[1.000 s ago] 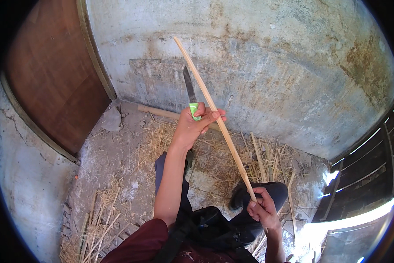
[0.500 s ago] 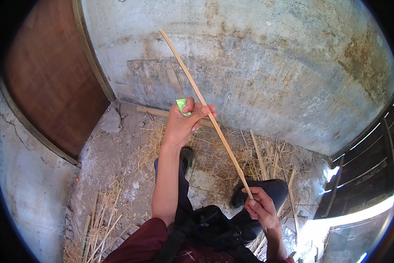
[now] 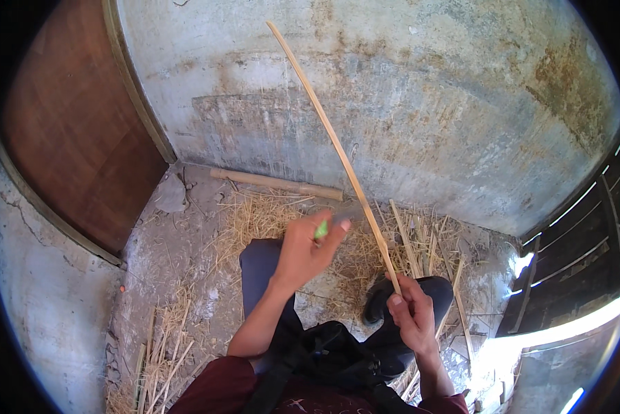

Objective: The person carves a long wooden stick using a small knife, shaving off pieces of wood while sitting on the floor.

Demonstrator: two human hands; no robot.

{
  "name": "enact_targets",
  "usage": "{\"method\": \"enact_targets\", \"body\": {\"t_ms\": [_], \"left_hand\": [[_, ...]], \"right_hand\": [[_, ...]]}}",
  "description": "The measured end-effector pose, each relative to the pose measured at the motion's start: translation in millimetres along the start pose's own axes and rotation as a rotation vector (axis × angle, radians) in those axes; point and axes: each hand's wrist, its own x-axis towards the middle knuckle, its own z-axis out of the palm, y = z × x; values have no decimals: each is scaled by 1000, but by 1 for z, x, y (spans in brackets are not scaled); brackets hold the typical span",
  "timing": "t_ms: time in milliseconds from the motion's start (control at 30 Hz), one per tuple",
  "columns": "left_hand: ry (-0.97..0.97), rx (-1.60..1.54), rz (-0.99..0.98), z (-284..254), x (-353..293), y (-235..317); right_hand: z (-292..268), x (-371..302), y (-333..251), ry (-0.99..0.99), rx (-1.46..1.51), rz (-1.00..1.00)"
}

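Observation:
A long, thin bamboo strip (image 3: 337,146) slants up and away to the left, its near end gripped by my right hand (image 3: 412,314) above the right knee. My left hand (image 3: 306,250) is closed around the green handle of a knife (image 3: 321,230). The knife's blade is smeared by motion and points toward the strip, near its lower part. Whether the blade touches the strip I cannot tell. No fingers of the left hand are on the strip.
A bamboo pole (image 3: 275,182) lies along the foot of the stained wall (image 3: 420,124). Shavings (image 3: 244,219) and split strips (image 3: 410,241) litter the floor, with another heap (image 3: 159,352) at lower left. A brown door (image 3: 75,117) stands left, dark slats (image 3: 579,255) right.
My left hand has let go of the strip's middle and come down and nearer, turning the knife from pointing up toward the strip. The right hand still holds the near end, slightly raised.

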Motion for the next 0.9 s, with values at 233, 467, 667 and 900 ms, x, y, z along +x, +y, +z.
{"method": "enact_targets", "body": {"t_ms": [233,467,667,900], "left_hand": [[-74,7,234,22,-28,11],[-145,167,180,20,-35,22],[-127,171,197,19,-32,26],[-128,204,123,22,-28,16]], "right_hand": [[14,11,-18,61,-182,-81],[20,13,-26,115,-326,-204],[26,15,-35,127,-352,-213],[29,15,-33,161,-354,-252]]}}
